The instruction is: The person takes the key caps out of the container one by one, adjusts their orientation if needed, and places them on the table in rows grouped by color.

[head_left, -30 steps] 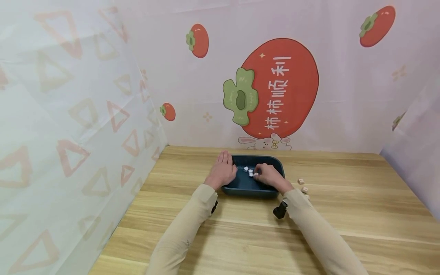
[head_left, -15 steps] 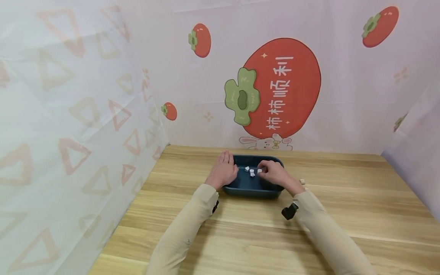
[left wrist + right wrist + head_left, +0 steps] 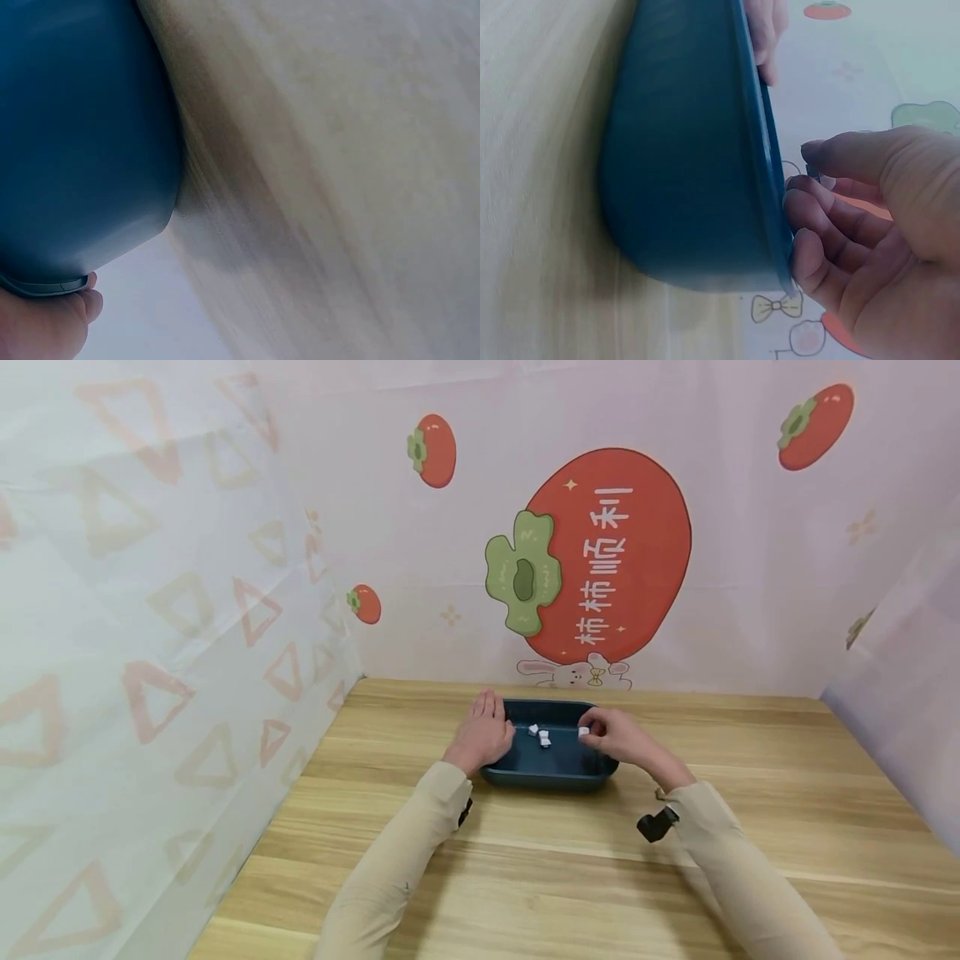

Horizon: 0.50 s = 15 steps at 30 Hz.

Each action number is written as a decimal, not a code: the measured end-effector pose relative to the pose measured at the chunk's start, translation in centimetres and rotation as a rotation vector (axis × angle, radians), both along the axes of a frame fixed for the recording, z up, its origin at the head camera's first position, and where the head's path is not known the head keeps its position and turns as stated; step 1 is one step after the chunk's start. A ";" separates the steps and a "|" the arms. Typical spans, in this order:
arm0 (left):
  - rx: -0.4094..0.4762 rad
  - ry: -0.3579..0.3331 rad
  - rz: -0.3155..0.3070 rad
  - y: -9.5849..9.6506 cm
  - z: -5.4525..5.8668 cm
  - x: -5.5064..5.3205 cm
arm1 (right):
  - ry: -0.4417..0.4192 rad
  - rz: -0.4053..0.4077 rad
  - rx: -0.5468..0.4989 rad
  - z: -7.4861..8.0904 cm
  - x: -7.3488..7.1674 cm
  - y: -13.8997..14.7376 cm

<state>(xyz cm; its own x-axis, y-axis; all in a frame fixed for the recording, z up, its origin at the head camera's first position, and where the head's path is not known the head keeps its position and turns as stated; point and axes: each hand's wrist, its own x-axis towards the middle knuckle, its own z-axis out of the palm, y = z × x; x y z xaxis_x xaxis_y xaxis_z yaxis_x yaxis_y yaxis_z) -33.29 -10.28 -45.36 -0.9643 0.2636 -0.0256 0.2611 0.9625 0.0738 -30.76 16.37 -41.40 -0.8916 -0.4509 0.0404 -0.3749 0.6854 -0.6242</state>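
Observation:
A dark blue rectangular tray (image 3: 551, 781) stands on the table with several small white blocks (image 3: 544, 739) inside, left of its middle. My left hand (image 3: 483, 735) rests over the tray's left rim, fingers straight and pointing away. In the left wrist view, part of that hand (image 3: 41, 326) shows at the rim. Over the tray's right side, my right hand (image 3: 618, 737) pinches one small white block (image 3: 583, 732) between thumb and finger. The right wrist view has the thumb and fingers (image 3: 829, 225) close beside the rim, the pinched block mostly hidden between them.
The wooden table (image 3: 495, 877) meets a pale printed cloth (image 3: 435, 543) behind the tray, and another cloth hangs at the left. A black wrist camera (image 3: 656, 824) sits below my right sleeve.
My right hand has moved right from the tray's middle to its right rim, carrying a block. The loose blocks on the table at right are now hidden behind it. My left hand stays put.

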 end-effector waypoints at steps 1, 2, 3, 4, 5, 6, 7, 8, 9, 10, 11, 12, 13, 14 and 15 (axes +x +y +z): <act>0.000 -0.002 0.001 0.0 0.0 0.0 | 0.001 0.000 0.001 0.1 0.0 0.2; 0.002 -0.002 0.002 0.0 0.0 0.0 | 0.003 -0.004 0.005 0.2 0.1 0.3; 0.002 -0.002 0.004 -0.1 0.0 0.0 | 0.006 -0.005 0.008 0.2 0.1 0.4; 0.002 -0.004 0.005 -0.1 0.0 0.1 | 0.008 -0.006 0.012 0.2 0.1 0.5; 0.002 -0.003 0.006 -0.1 0.0 0.1 | 0.013 -0.005 0.016 0.3 0.1 0.7; 0.001 -0.003 0.007 -0.1 0.0 0.1 | 0.017 -0.008 0.021 0.3 0.1 0.8; -0.002 -0.003 0.008 -0.2 0.0 0.2 | 0.019 -0.006 0.021 0.3 0.2 0.8; -0.006 0.000 0.007 -0.2 0.1 0.2 | 0.025 -0.006 0.024 0.3 0.2 0.9; -0.008 -0.002 0.008 -0.2 0.1 0.2 | 0.030 -0.002 0.024 0.3 0.2 1.0; -0.009 -0.002 0.007 -0.1 0.1 0.3 | 0.035 -0.001 0.024 0.3 0.3 1.1; -0.010 -0.001 0.006 -0.1 0.1 0.2 | 0.041 0.001 0.027 0.3 0.3 1.2; -0.011 -0.001 0.005 -0.1 0.1 0.3 | 0.046 0.001 0.028 0.4 0.3 1.3; -0.013 -0.001 0.004 -0.1 0.1 0.3 | 0.051 0.002 0.030 0.4 0.4 1.4; -0.012 -0.002 0.004 -0.1 0.2 0.3 | 0.060 0.002 0.033 0.4 0.3 1.5; -0.011 -0.003 0.004 -0.1 0.2 0.3 | 0.067 0.005 0.034 0.4 0.4 1.7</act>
